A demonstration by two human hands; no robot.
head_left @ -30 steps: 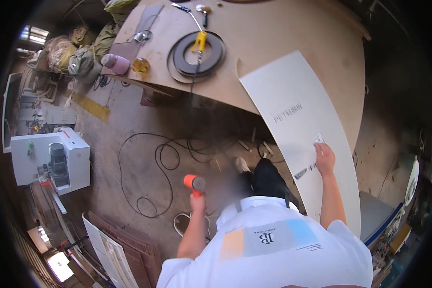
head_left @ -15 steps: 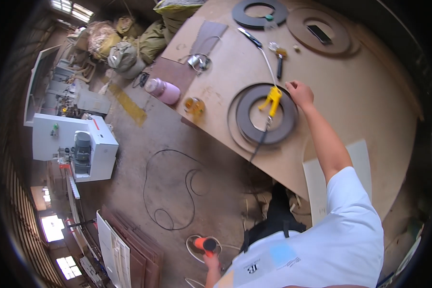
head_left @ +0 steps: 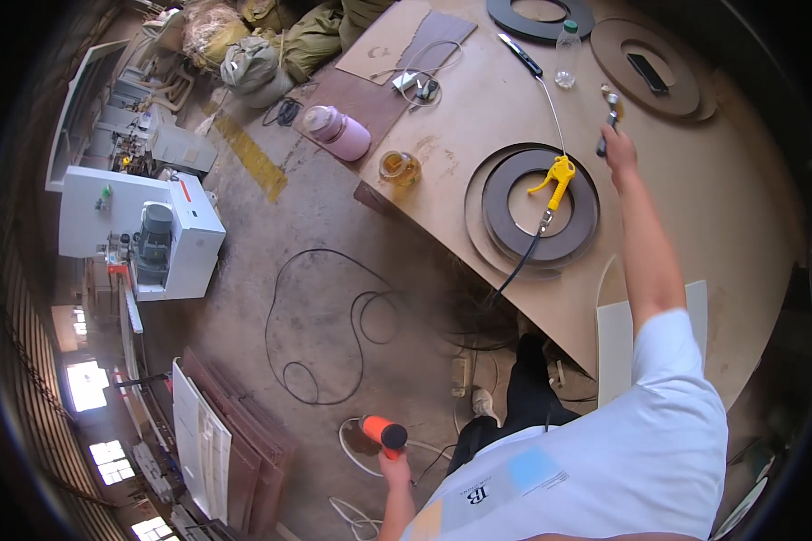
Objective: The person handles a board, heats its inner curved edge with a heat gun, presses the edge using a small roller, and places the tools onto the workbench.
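My right hand (head_left: pixel 619 151) is closed round a black-handled hand tool (head_left: pixel 613 115) with a metal and yellowish head, over the far right of the table. Low in the view, my left hand (head_left: pixel 394 471) grips an orange heat gun (head_left: pixel 382 431) with a black round end, away from the table. A yellow air blow gun (head_left: pixel 558 180) with a long thin nozzle lies across a dark ring-shaped board (head_left: pixel 501 209), its black hose running off the table edge. Beyond it lies a utility knife (head_left: pixel 520 54), beside a clear bottle with a green cap (head_left: pixel 567 56).
More ring boards (head_left: pixel 604 63) lie at the table's far end, one bearing a phone (head_left: pixel 647 72). A pink bottle (head_left: pixel 338 132) and a jar of amber liquid (head_left: pixel 399 168) stand near the left edge. A black hose (head_left: pixel 271 316) loops on the floor; panels (head_left: pixel 212 442) lean at lower left.
My right hand has moved away from beside the ring board to the black-handled tool and closed on it. My left hand still holds the heat gun. The whole view has shifted slightly.
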